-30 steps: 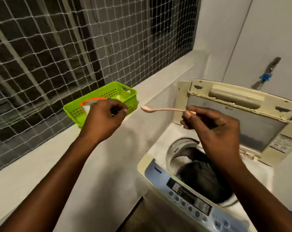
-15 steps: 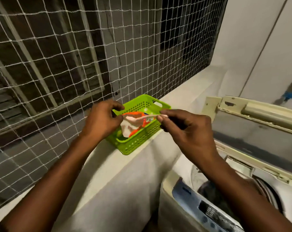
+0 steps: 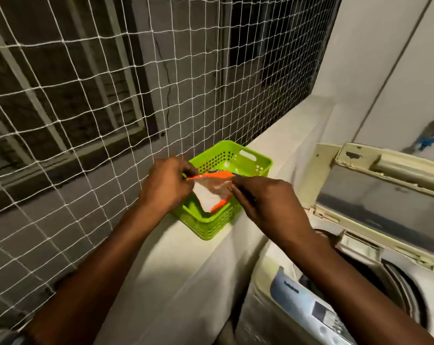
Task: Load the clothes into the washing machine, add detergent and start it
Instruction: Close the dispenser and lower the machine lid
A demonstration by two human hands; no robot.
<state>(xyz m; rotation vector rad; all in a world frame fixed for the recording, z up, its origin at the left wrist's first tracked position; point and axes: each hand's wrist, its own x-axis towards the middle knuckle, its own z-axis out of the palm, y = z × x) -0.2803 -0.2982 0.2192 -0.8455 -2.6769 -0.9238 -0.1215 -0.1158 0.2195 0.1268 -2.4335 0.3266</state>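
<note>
Left hand [image 3: 167, 186] pinches the orange-and-white plastic detergent pouch [image 3: 212, 192] open at its mouth inside the perforated green plastic basket [image 3: 255, 163]; right hand [image 3: 265, 202], at three o'clock, reaches in, apparently scooping; what it grips is hidden.

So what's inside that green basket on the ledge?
An orange-and-white detergent packet stands in the green basket, its top held by the left hand and right hand. Whatever lies beneath the packet and hands is hidden.
</note>
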